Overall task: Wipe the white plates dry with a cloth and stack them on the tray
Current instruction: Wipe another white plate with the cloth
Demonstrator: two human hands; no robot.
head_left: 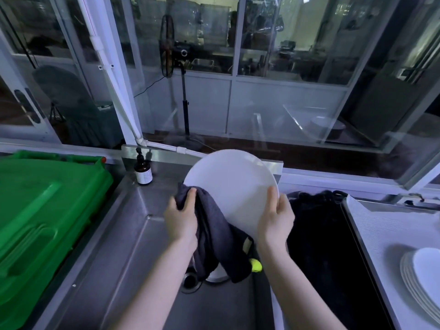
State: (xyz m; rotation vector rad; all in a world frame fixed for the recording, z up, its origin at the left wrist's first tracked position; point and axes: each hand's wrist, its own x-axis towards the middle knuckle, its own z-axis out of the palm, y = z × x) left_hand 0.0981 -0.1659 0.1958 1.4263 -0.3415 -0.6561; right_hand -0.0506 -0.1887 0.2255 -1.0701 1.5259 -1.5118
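Note:
A white plate (234,184) is held tilted above the steel sink (133,225), its face towards me. My right hand (276,217) grips its lower right rim, thumb on the face. My left hand (182,216) holds a dark grey cloth (219,236) against the plate's lower left edge; the cloth hangs down over the sink. A stack of several white plates (421,279) lies on the white tray (381,234) at the right. Another white piece (215,276) shows partly under the cloth in the sink.
A green plastic bin lid (42,222) fills the left side. A brown pump bottle (142,171) stands at the sink's back corner. A black basin (323,246) sits between sink and tray. A yellow-green object (256,265) lies in the sink. Glass windows stand behind.

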